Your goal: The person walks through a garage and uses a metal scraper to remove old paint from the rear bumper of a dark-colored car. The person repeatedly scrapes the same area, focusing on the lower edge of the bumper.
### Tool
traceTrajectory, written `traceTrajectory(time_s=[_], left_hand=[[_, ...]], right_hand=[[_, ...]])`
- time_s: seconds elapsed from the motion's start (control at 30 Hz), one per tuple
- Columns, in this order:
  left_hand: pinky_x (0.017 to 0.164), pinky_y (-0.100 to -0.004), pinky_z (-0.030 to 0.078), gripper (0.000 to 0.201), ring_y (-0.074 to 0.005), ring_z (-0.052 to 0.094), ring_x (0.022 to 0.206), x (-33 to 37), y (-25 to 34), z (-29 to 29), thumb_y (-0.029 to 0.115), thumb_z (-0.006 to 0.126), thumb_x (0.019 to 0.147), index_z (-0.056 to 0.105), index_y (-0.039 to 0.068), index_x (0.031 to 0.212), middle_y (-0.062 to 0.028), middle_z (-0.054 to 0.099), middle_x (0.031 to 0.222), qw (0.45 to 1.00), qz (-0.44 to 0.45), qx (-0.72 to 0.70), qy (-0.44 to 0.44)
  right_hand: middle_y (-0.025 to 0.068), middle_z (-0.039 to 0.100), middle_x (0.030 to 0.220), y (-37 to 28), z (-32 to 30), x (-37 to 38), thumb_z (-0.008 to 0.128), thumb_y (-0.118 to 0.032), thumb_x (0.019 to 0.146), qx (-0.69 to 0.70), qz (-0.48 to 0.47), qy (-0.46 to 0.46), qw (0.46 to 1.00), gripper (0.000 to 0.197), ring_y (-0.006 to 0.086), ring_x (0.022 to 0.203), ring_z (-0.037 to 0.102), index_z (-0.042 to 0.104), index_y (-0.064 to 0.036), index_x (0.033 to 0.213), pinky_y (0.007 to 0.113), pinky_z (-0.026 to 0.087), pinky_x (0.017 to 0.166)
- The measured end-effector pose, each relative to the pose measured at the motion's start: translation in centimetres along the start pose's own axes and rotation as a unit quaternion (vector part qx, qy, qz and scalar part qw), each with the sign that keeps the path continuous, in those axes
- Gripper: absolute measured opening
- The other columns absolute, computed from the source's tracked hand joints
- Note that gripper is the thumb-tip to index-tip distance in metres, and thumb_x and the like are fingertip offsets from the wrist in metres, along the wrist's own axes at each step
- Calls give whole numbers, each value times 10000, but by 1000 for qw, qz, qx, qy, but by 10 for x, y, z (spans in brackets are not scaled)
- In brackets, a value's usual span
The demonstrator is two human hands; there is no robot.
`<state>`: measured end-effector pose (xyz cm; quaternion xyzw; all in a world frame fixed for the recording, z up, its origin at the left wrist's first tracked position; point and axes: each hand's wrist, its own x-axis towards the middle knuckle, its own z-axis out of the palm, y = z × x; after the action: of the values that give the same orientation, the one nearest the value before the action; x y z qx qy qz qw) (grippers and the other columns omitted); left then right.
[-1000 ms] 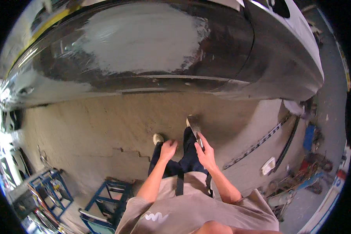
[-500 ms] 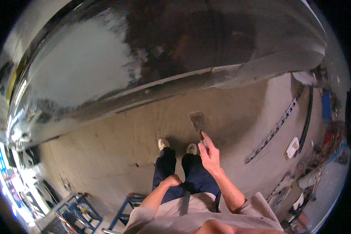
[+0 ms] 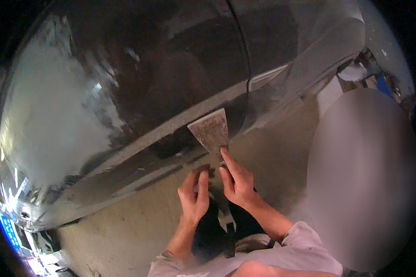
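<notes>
My right hand [image 3: 239, 185] is closed round the handle of a wide-bladed scraper [image 3: 211, 131], with the index finger stretched along its neck. The blade is grey and stained, and its broad edge points at the lower side of a dark car body [image 3: 180, 74]. Whether that edge touches the panel I cannot tell. Beside the handle, my left hand [image 3: 193, 195] is raised with thumb and fingers apart and holds nothing that I can see. Its fingertips are partly in shadow.
A large pale grey patch [image 3: 55, 115] covers the left part of the car body. A light strip [image 3: 166, 127] runs along its lower side, below a panel gap. Concrete floor [image 3: 120, 244] lies under it. A blurred oval hides much of the right side.
My right hand has lifted the scraper from low over the floor up to the car's lower side. My left hand has risen from my lap to beside it. The view has moved closer to the car.
</notes>
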<state>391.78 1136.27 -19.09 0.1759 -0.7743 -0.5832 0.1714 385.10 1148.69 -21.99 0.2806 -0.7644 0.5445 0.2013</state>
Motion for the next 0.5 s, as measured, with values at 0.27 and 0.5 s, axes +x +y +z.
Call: traceTrajectory(time_s=[0.27,0.5], left_hand=[[533,-220,372,196,-22,467,654,34,-1,40,144,651,978,673,-48,952,20,597,696,958,233,-93,141],[495,-243,356,243,-30,469,617,28,0,50,151,653,973,627,-58,851,-26,601,637,940,294,-31,168]], right_hand=[[203,669,1183,39,29,-7,608,13,900,82,-178,71,978,588,342,823,689,466,-66,1466,407,574,697],[241,648,1212,37,16,-12,583,25,921,166,-188,46,967,561,383,971,697,462,-60,1463,403,569,784]])
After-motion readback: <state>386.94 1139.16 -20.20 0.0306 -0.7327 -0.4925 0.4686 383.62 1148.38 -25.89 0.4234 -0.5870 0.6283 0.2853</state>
